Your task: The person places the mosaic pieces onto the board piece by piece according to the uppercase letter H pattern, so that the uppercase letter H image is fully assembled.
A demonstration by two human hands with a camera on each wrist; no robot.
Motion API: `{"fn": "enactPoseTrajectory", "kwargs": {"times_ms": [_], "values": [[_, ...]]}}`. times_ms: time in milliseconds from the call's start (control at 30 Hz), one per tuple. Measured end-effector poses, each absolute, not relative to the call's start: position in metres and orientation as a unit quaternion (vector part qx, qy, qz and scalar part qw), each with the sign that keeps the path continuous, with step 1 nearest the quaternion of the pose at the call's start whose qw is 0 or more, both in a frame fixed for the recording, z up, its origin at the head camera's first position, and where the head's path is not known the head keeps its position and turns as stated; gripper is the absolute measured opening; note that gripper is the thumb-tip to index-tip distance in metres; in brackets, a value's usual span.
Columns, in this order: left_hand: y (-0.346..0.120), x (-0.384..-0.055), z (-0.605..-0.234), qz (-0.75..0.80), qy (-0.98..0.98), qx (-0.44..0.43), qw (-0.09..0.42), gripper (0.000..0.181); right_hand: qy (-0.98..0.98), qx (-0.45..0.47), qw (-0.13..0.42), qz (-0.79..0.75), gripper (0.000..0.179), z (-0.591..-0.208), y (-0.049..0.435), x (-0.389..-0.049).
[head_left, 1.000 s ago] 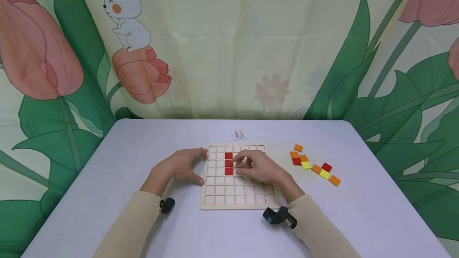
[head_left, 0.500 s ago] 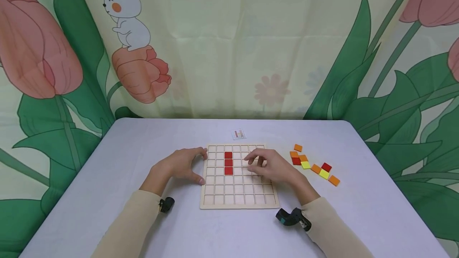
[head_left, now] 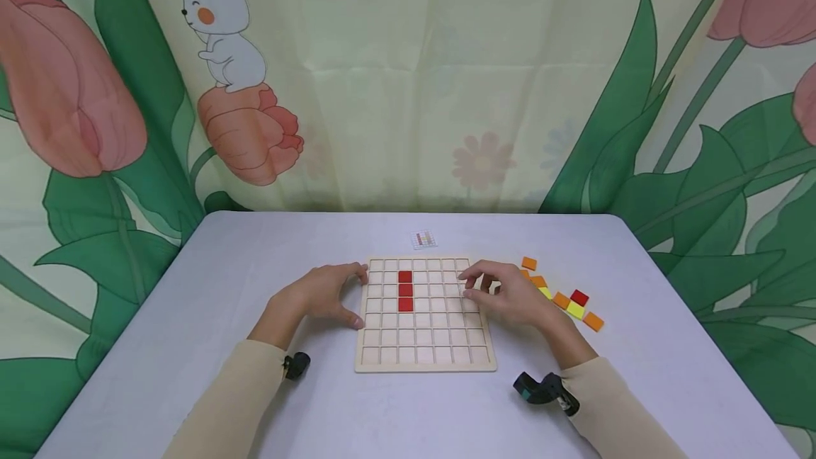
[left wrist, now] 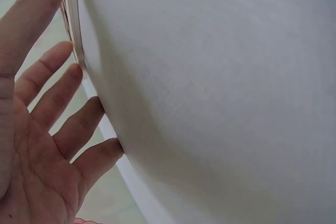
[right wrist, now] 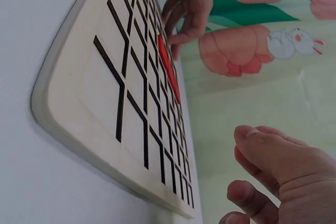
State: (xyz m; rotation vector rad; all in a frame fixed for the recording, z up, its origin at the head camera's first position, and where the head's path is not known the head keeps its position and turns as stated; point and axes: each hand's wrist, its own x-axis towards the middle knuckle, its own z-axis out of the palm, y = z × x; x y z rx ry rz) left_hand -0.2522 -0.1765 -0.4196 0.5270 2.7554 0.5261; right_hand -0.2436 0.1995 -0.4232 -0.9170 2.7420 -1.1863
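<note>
A pale wooden grid board [head_left: 423, 356] lies flat on the table, with red square tiles [head_left: 405, 290] in one column of its upper left part. My left hand [head_left: 321, 294] rests at the board's left edge, thumb and fingertips touching it; the left wrist view shows the fingers [left wrist: 58, 95] spread and extended. Over the board's right edge hovers my right hand [head_left: 506, 294], its fingers loosely bent. No tile shows between the thumb and fingers [right wrist: 262, 145] in the right wrist view. Part of the loose tile group is hidden behind this hand.
To the right of the board lie loose orange tiles [head_left: 562, 300], yellow tiles [head_left: 576, 309] and a red tile [head_left: 579, 297]. A small printed card [head_left: 423, 239] sits behind the board. A patterned curtain [head_left: 382, 91] hangs beyond the table [head_left: 306, 416].
My right hand has moved right, from beside the red tiles to the board's right edge near the loose tiles. The left hand and the red tiles have stayed in place.
</note>
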Motion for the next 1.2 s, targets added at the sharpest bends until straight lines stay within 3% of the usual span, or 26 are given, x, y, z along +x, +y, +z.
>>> {"fn": "enactPoseTrajectory", "kwargs": {"times_ms": [633,1200], "values": [[-0.18,-0.253,-0.421,0.183,0.956,0.185,0.136,0.075,0.878,-0.3,-0.037,-0.371,0.021,-0.413,0.242,-0.245],[-0.177,-0.251,-0.423,0.186,0.957,0.169,0.147,0.072,0.915,-0.243,-0.064,-0.316,0.025,-0.417,0.295,-0.23]]}}
